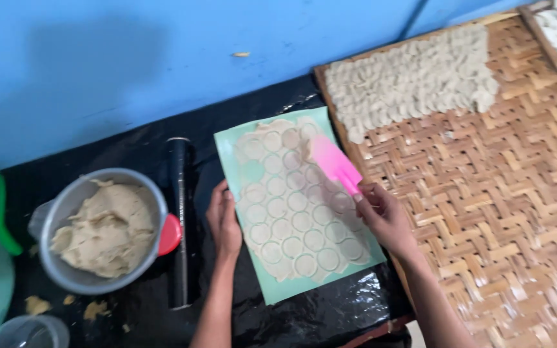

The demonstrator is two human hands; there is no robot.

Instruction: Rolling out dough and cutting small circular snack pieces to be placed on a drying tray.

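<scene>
Dough sheet (294, 206) on green mat (272, 293) — fully scored in rounds, none lifted; tray (504, 193) part-filled; right hand (385, 216) grip closed on pink spatula (333, 161), left hand (222, 219) flat, empty — steadying mat.

1 head-worn view, steeply downward and close over the black-covered work surface (330, 316) against a blue wall (130, 58)
</scene>
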